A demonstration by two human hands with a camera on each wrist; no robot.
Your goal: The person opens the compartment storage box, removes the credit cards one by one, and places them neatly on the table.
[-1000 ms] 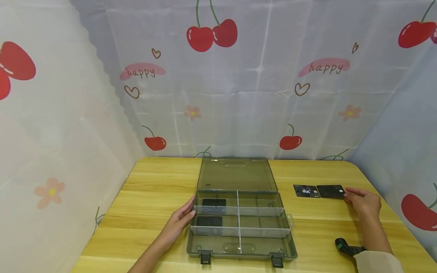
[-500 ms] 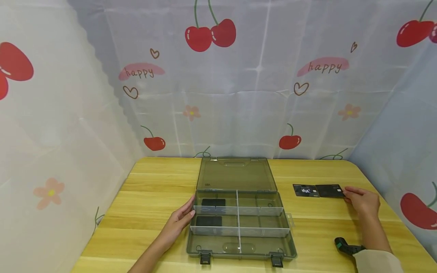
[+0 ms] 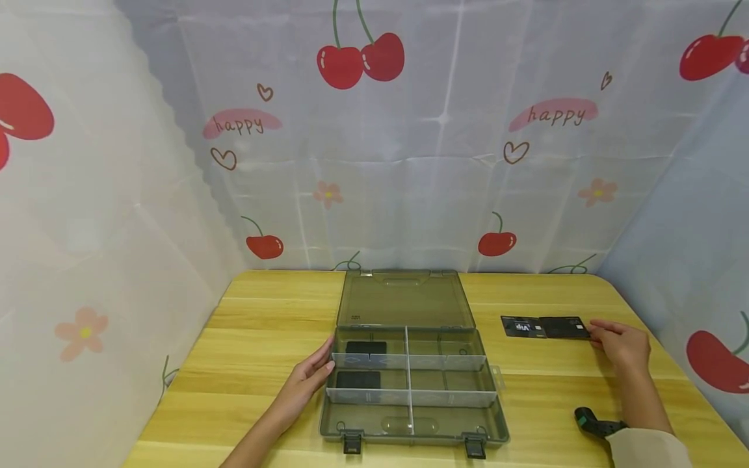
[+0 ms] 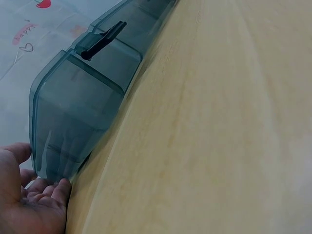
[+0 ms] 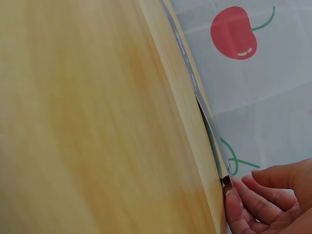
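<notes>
My left hand (image 3: 305, 378) touches the left wall of a smoky clear compartment box (image 3: 445, 416). In the left wrist view the thumb lies against the wall's upper part, with bent fingertips low near the table. Flat black card-like pieces lie in two left compartments, the back one (image 3: 366, 347) and the middle one (image 3: 358, 379). Off to the right, my right hand (image 3: 623, 348) pinches the right end of a black card (image 3: 563, 327). In the right wrist view that card's near end (image 5: 214, 141) sits slightly raised off the table. A card marked Vip (image 3: 523, 327) lies beside it.
The box's lid (image 3: 404, 302) lies folded back behind it. Two black latches (image 3: 352, 443) hang at its front. A black strap with a small device (image 3: 597, 426) is at the right wrist. A cherry-print curtain (image 3: 409, 195) encloses the wooden table (image 3: 263, 338).
The hands, box and cards stay almost in place. The whole head view has shifted very slightly to the left.
</notes>
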